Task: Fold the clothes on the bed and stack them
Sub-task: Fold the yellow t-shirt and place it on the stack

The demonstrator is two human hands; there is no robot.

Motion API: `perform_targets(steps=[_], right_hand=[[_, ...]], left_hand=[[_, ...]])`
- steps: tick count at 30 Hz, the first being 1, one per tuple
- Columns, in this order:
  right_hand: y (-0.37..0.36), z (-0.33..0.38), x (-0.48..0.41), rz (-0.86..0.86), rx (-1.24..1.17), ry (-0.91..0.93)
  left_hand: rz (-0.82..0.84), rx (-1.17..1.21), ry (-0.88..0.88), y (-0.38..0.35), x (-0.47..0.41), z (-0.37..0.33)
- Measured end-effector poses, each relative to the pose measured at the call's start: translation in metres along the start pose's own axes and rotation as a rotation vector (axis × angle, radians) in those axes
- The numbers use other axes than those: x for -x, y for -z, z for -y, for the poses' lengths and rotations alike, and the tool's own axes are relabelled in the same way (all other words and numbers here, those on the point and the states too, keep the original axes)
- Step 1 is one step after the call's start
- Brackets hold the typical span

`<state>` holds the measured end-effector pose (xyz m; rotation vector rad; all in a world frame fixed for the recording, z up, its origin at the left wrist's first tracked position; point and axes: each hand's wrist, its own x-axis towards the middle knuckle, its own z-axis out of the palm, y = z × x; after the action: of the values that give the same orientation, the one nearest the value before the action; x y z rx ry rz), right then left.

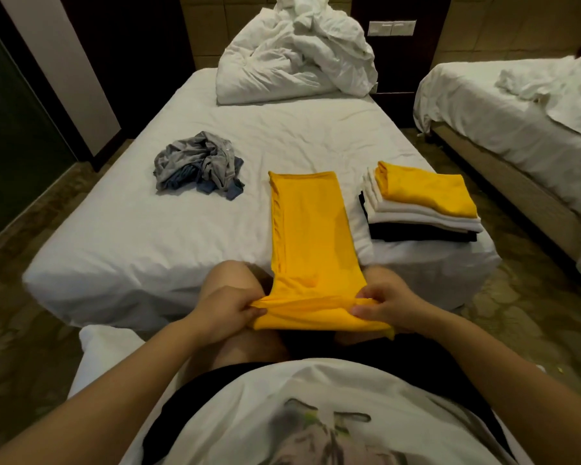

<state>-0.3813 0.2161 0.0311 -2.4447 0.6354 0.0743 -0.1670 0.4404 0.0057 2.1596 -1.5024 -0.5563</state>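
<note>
Yellow garment, folded into a long narrow strip, lies along the white bed with its far end flat on the sheet and its near end hanging off the bed's edge over my knees. My left hand pinches the near left corner, fingers closed on the cloth; my right hand grips the near right corner the same way, and the hem is drawn taut between them. Just right of the strip sits the folded stack (black at the bottom, white layers above, another yellow piece on top), near the bed's right corner. To the left, well apart from the strip, a crumpled grey and blue heap waits unfolded. A bunched white duvet is piled at the head of the bed.
</note>
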Motion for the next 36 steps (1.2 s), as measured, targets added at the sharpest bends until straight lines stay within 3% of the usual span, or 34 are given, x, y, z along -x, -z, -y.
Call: perform_targets(steps=[5, 7, 9, 12, 16, 20, 31, 36], right_hand=[[0.010, -0.023, -0.015, 0.124, 0.082, 0.072], [0.025, -0.005, -0.009, 0.124, -0.019, 0.043], [0.036, 0.000, -0.016, 0.123, -0.275, -0.031], [0.048, 0.000, -0.036, -0.066, -0.474, -0.050], [0.057, -0.006, -0.064, -0.324, -0.587, -0.052], [0.064, -0.010, -0.097, -0.506, -0.620, -0.049], [0.080, -0.017, -0.298, -0.851, -0.676, -0.151], [0.057, -0.056, -0.417, -0.839, -0.743, -0.386]], left_hand=[[-0.019, 0.035, -0.054, 0.004, -0.002, -0.004], [-0.066, 0.042, -0.055, 0.008, -0.010, -0.005], [-0.148, 0.000, -0.074, 0.012, -0.019, -0.003], [-0.184, 0.027, -0.014, 0.022, -0.035, 0.007], [-0.141, 0.419, 0.071, 0.035, -0.063, -0.001], [-0.176, 0.661, 0.121, 0.053, -0.104, -0.003], [-0.271, 0.919, 0.297, 0.086, -0.289, 0.074], [-0.261, 1.061, 0.490, 0.068, -0.388, 0.145]])
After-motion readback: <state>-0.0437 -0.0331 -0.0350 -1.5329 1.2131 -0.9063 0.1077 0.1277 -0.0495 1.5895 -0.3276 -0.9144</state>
